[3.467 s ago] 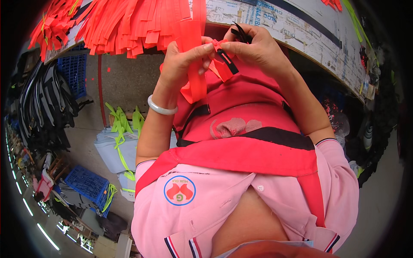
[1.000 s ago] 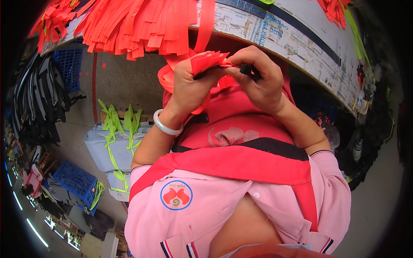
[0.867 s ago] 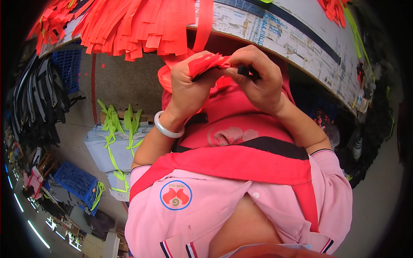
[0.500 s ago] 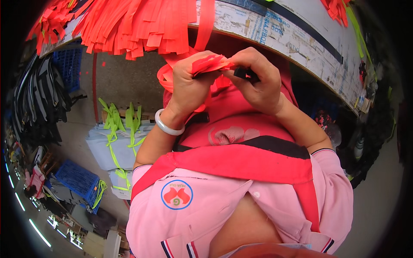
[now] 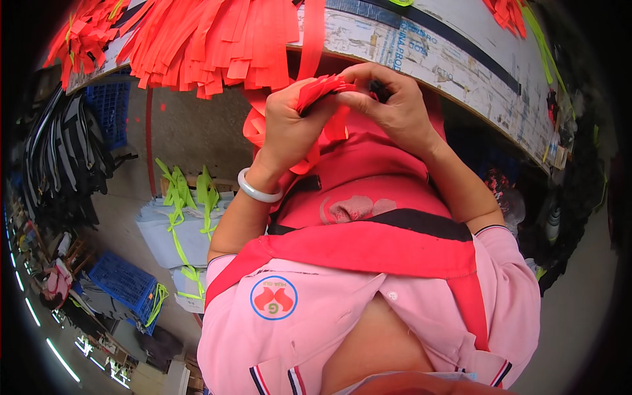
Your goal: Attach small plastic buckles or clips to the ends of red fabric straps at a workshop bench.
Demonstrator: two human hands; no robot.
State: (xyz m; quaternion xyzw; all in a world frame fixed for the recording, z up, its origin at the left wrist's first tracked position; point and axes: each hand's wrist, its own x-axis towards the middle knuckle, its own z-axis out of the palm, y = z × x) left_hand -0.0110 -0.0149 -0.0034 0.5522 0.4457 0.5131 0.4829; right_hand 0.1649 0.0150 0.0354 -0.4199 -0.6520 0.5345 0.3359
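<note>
My left hand [image 5: 289, 128], with a pale bangle [image 5: 259, 187] on its wrist, is closed round a bunch of red-orange fabric strips [image 5: 321, 90]. More strip hangs in loops [image 5: 254, 125] beneath that hand. My right hand [image 5: 401, 118] is closed beside it, its thumb and fingertips at the right end of the bunch. Inside the right hand shows a small black object [image 5: 378, 91], mostly hidden by the fingers, its kind not clear. Both hands are just in front of the table edge, above my red apron [image 5: 355, 178].
Many red-orange strips [image 5: 204, 46] hang over the edge of the worktable [image 5: 454, 79]. On the left stand black straps [image 5: 62, 151], a blue crate [image 5: 122, 283] and pale stacks tied with yellow-green bands [image 5: 164, 230]. Another person [image 5: 56, 286] is far off at left.
My right hand has shifted slightly up and left, and its fingers now cover more of the black object. The strip ends in my left hand look more fanned out.
</note>
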